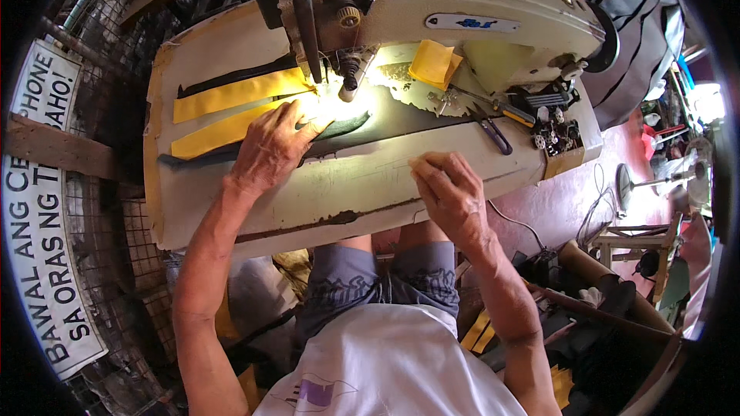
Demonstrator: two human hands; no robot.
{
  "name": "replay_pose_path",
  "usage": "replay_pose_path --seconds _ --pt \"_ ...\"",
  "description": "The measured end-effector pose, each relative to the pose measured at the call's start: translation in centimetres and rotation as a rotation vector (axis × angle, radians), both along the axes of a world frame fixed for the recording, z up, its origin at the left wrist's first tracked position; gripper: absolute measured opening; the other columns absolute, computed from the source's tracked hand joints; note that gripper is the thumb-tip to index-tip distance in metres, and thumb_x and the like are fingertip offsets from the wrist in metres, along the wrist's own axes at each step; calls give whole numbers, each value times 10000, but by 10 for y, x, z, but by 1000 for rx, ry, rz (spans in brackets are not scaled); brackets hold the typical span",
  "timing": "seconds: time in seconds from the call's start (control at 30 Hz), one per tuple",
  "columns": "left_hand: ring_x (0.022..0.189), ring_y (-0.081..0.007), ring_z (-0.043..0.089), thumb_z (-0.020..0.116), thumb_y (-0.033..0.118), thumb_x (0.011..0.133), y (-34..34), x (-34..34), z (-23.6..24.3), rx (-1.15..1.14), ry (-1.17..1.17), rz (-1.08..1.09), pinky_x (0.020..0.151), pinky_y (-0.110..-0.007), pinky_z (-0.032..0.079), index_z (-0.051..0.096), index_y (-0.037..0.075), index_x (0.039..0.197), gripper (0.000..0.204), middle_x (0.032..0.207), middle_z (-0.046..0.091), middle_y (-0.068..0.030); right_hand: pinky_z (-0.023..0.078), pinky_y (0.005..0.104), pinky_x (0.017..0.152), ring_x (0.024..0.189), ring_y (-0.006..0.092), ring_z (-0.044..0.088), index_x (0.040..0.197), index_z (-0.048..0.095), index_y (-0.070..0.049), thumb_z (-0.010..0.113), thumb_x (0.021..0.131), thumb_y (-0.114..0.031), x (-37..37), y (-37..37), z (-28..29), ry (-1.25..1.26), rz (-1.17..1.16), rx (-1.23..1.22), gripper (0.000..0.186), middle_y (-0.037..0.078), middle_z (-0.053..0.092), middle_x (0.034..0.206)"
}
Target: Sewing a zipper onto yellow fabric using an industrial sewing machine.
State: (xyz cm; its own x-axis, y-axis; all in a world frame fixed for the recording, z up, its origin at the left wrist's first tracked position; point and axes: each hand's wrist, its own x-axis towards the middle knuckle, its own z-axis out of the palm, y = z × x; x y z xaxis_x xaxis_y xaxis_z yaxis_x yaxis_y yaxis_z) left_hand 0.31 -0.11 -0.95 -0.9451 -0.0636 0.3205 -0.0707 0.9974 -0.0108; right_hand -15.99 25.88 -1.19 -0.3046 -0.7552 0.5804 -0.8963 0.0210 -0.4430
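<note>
Fabric (pixel 220 132) (a yellow strip) runs leftward from beneath the left fingers (pixel 290 115).

The left hand (pixel 271 143) partly covers the nearer yellow strip (pixel 220 132); glare (pixel 351 112) hides the needle.

Two hands (pixel 270 146) (pixel 451 192), one sewing machine (pixel 412 4), two yellow strips (pixel 235 97) (pixel 220 132) on tabletop (pixel 370 200).

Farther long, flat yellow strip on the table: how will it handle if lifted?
The long, flat yellow strip looks thin, so probably light and floppy, its left end likely drooping. Lying flat, it seems unlikely to roll. Its right end reaches the glare by the beige sewing machine, so it might catch there.
</note>
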Motion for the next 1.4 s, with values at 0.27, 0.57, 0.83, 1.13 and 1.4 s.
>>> replay_pose_path --seconds 0.27,0.57,0.83,1.13,1.4 --pt "1130 -323 625 585 103 886 -12 -5 3 27 17 -83 993 -404 527 701 228 1253 404 1198 609 -166 540 417 827 978 300 634 1101 681 -61 724 820 -64 -38 -69 -1 60 201 58 284 99 637 1065" --pt "1079 -297 590 639 182 837 -1 -10 5 24 61 -75 965 -416 492 689 71 1103 293 1096 593 -145 526 405 776 842 294 637 955 726 -35 772 814 -86 -41 -91 -4 -63 323 121 157 104 653 880" --pt "1122 -298 596 603 132 867 23 -33 6 95 208 -93 979 -426 484 683 63 1087 244 1189 633 -136 514 416 774 845 307 628 950 714 -35 760 836 -107 -36 -94 -9 -70 296 74 142 116 648 870" --pt "967 -272 644 691 69 796 47 -14 -6 408 236 -24 879 -394 537 709 65 1017 222 1003 657 -94 526 400 741 842 299 639 990 686 -35 753 776 -78 -32 -79 -9 -66 367 38 229 108 642 946" --pt "965 -319 657 770 7 723 82 8 -5 379 271 25 861 -432 552 674 -13 1054 346 1015 632 -131 494 414 778 886 310 614 1069 649 -10 644 769 -165 -12 -62 -9 -21 456 69 337 116 610 962"
